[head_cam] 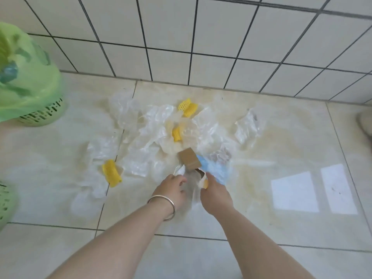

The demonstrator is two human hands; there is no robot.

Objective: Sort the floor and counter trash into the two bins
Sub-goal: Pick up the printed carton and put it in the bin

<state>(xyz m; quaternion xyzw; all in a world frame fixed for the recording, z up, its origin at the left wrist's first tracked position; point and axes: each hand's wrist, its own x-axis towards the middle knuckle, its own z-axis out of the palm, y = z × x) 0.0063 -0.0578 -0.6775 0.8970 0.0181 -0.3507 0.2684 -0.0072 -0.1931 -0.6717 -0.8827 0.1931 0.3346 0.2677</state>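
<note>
Reaching down over the tiled floor [281,137], your left hand [171,190] and right hand [215,194] each pinch an edge of a clear plastic bag [193,190], stretched between them. Just beyond your fingers lie a brown cardboard box [189,159] and a blue wrapper [215,170] among crumpled clear bags and yellow foam nets [111,173]. One green-lined bin [26,85] stands far left, well apart from the pile.
</note>
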